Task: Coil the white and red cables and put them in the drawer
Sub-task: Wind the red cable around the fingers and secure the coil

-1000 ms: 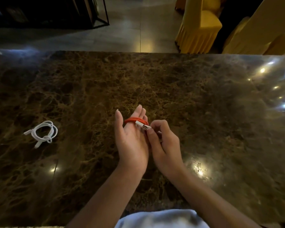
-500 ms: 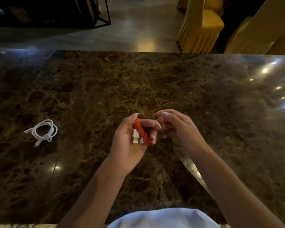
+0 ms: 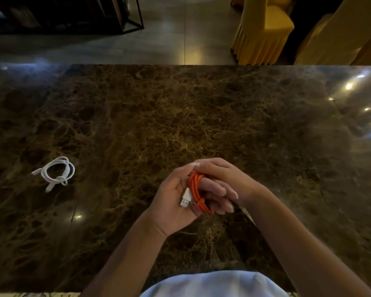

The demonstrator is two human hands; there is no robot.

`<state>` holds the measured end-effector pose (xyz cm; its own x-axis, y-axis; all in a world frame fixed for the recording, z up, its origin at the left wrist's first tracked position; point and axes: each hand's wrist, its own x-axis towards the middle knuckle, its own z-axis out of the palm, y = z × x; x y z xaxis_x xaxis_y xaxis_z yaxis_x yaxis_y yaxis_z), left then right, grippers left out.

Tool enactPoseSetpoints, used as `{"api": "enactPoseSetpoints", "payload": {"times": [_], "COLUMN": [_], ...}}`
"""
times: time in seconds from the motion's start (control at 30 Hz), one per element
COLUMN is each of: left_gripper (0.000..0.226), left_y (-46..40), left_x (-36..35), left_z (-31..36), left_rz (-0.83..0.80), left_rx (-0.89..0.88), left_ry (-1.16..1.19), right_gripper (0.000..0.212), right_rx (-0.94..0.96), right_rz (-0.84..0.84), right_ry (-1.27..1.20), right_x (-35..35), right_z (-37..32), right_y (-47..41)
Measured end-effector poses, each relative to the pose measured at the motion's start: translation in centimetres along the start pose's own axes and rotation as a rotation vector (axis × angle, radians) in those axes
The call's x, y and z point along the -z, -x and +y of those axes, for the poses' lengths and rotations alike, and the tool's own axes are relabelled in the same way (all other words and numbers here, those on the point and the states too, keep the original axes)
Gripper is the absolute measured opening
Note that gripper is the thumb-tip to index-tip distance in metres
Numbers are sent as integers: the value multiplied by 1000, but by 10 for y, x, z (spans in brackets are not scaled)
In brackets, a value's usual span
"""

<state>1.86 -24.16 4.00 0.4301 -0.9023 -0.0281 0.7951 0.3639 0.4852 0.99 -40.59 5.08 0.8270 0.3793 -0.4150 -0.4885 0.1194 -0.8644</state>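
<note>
The red cable (image 3: 196, 192) is wound in a tight coil around the fingers of my left hand (image 3: 176, 202), palm up, above the near middle of the dark marble table (image 3: 180, 116). Its white USB plug (image 3: 185, 199) lies against the palm. My right hand (image 3: 225, 174) rests over the top of the coil, fingertips touching it at the far side. The white cable (image 3: 57, 173) lies coiled and tied on the table at the left, apart from both hands. No drawer is in view.
Beyond the table's far edge is a tiled floor with yellow-covered chairs (image 3: 263, 28) at the back right and a dark metal-framed shelf (image 3: 73, 13) at the back left. My light shirt (image 3: 212, 285) shows at the bottom edge.
My left hand turned palm up with the red coil around its fingers. My right hand let go of the plug end, pulled away, then came back over the top of the coil.
</note>
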Motion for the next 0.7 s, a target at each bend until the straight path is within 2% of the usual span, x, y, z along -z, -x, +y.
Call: {"api": "enactPoseSetpoints", "payload": {"times": [0.1,0.27,0.47,0.6,0.7], "left_gripper": [84,86,82,80,76], "left_y": [1,4,8,5,0], "left_x": [4,4,-2,-9,-11], "left_z": [2,5,8,9,12], "left_rz": [-37,-15,162,330,424], "left_rx": [80,154,129,120,99], "left_ry": [-75,-134,-336,-344,-347], "right_gripper": [29,35,43,36,45], "right_rx": [0,56,126,149,168], "right_rz": [-30,39,175,304,381], "right_ry": [-100,-140,-98,-14,42], "right_x": [3,-2,-9,-13,-13], "right_z": [6,22,30,25,23], "right_y": [2,5,6,7,6]}}
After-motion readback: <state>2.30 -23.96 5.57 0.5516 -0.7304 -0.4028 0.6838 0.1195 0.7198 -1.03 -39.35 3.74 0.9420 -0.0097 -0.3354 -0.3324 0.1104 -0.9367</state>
